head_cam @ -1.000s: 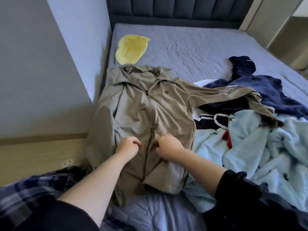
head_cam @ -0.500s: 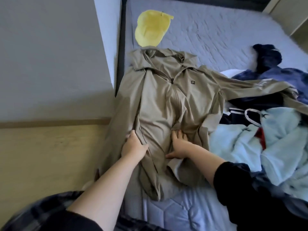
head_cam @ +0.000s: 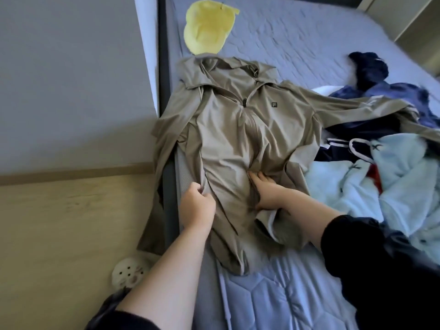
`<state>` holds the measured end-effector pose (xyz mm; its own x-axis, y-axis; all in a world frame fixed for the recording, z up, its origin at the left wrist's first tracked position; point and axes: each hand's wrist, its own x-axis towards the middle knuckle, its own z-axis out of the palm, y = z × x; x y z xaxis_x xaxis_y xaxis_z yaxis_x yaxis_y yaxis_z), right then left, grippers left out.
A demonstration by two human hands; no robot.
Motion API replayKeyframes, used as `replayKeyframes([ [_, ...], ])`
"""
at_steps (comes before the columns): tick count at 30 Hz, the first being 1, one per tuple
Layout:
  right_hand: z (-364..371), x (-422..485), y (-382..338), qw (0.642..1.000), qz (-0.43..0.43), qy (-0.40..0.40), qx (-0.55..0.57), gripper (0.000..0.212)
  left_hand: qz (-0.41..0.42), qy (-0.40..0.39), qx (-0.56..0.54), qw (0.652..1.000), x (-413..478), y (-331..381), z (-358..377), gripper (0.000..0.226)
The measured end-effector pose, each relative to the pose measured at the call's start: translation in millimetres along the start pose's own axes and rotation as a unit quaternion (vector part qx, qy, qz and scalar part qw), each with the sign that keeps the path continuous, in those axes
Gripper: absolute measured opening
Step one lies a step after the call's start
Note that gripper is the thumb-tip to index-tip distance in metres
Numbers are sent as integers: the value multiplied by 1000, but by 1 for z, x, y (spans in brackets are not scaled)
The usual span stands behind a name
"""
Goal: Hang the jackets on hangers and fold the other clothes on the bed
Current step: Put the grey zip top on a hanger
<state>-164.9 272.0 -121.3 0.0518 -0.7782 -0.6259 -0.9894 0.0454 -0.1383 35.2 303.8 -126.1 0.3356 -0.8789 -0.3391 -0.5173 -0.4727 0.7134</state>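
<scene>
Soft, dim daylight; wide-angle bending and blur toward the edges.

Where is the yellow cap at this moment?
In the head view the yellow cap lies at the top, left of centre, on the bed near its left edge, just beyond the collar of the tan jacket.

Fingertips of left hand [head_cam: 197, 207] buried in jacket [head_cam: 238, 139] fold. Jacket's far sleeve runs off right edge, partly covering navy garment [head_cam: 371, 67]. Right edge crops light blue garment [head_cam: 404, 177]. On floor, round white object [head_cam: 126, 273] unidentifiable, partly behind forearm.
</scene>
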Motion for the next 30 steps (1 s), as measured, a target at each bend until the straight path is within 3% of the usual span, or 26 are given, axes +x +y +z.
replayKeyframes([
  [3,-4,-34,16,998,-42,37,-14,90,28,57,-11,998,-8,5,-12,19],
  [5,3,-57,25,995,-32,65,-69,84,132,66,62,987,-25,5,-17,22],
  [8,17,-80,32,984,-21,143,-104,63,359,79,216,905,-56,0,-8,26],
  [10,24,-92,32,980,-56,155,-113,44,442,18,249,861,-76,-1,0,29],
  [11,29,-98,33,978,-78,146,-126,45,473,-41,276,836,-86,-4,6,37],
  [13,40,-110,34,977,-98,117,-150,69,502,-143,377,765,-104,-13,18,56],
  [15,50,-123,40,977,-96,75,-175,99,484,-170,460,725,-114,-23,26,67],
  [16,55,-128,43,971,-93,56,-212,109,469,-163,480,723,-116,-25,28,65],
  [18,65,-135,46,948,-81,48,-303,113,461,-140,479,734,-116,-23,27,45],
  [20,71,-137,45,933,-78,100,-336,86,464,-136,444,755,-112,-19,21,24],
  [21,71,-137,44,933,-84,146,-318,67,455,-132,407,781,-109,-16,15,16],
  [23,70,-136,44,942,-83,227,-233,34,422,-108,293,851,-102,-16,1,7],
  [26,52,-141,45,969,-55,239,-33,6,352,-47,116,927,-92,-15,-24,22],
  [28,29,-147,47,963,-58,238,115,20,314,33,43,948,-90,-15,-36,22],
  [30,3,-156,50,916,-49,300,261,31,259,94,-34,961,-85,-15,-42,19],
])
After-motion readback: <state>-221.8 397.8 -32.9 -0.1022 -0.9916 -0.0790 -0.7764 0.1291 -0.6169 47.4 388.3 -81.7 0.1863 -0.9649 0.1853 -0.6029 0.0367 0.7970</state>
